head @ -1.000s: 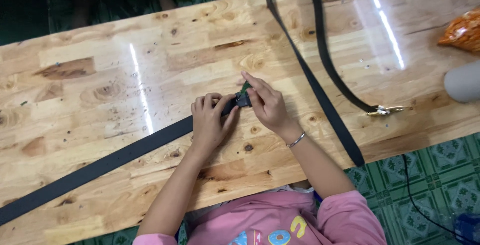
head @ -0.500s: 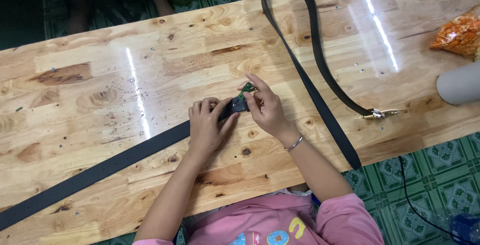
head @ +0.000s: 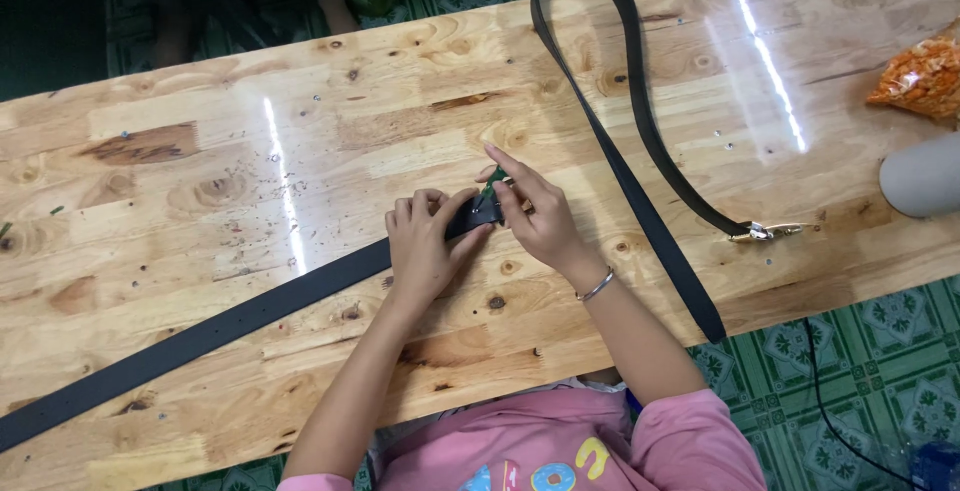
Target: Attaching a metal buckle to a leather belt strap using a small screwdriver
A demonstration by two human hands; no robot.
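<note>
On table, hands pinching belt, perhaps tool

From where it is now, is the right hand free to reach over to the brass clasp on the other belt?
Probably yes. The right hand is pinching a small green tool at the belt end, but bare table and only the flat second belt lie between it and the clasp.

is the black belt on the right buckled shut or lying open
Open: the second belt lies in a loose loop, its metal buckle unfastened, free end apart on the table.
</note>
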